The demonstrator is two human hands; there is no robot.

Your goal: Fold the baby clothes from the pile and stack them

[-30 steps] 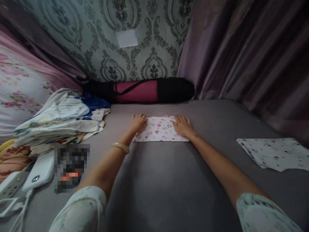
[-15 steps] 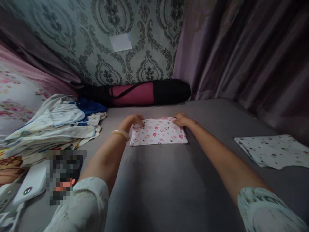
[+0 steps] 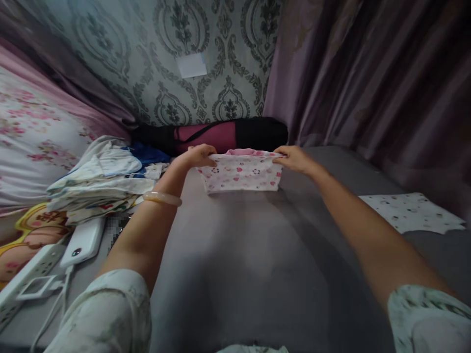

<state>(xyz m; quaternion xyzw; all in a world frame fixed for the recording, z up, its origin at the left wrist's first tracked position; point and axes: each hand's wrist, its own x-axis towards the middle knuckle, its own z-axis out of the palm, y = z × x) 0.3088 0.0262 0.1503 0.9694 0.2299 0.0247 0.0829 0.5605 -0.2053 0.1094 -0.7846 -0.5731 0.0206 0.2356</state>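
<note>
Cloth [image 3: 241, 174] now higher, grey sheet [image 3: 235, 255] below, wallpaper [image 3: 224, 46] beyond

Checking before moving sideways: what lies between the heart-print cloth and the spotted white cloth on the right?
Head view: the right forearm crosses that stretch; the rest that shows is grey sheet.

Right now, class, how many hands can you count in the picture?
2. The left hand grips the heart-print cloth near its upper left corner; the right hand grips it near its upper right corner. No other hand shows.
</note>
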